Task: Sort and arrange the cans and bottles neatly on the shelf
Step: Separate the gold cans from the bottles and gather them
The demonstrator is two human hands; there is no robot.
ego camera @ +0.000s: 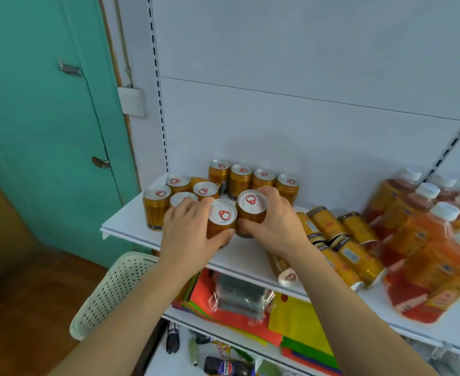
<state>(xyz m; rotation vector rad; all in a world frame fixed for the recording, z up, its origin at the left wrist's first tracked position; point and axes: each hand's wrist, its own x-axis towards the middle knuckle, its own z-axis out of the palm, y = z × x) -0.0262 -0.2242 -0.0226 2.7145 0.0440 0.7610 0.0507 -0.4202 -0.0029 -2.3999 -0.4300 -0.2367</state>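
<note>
My left hand point(189, 229) grips a short gold can point(221, 221) with a silver top and red pull tab, held upright above the white shelf point(120, 226). My right hand point(273, 221) grips a second gold can point(252, 210), touching the first. Behind them several more gold cans point(264, 178) stand upright in a back row and a left cluster point(157, 207). To the right, several taller gold cans point(329, 223) lie on their sides. Orange and red juice bottles point(424, 240) with white caps stand at the far right.
A white perforated basket point(109, 291) sits below left of the shelf. The lower shelf holds coloured folders point(296, 321), a wrapped pack point(239, 297) and dark bottles point(223, 367). A teal door point(41, 104) is on the left. The white back panel point(277, 77) rises behind.
</note>
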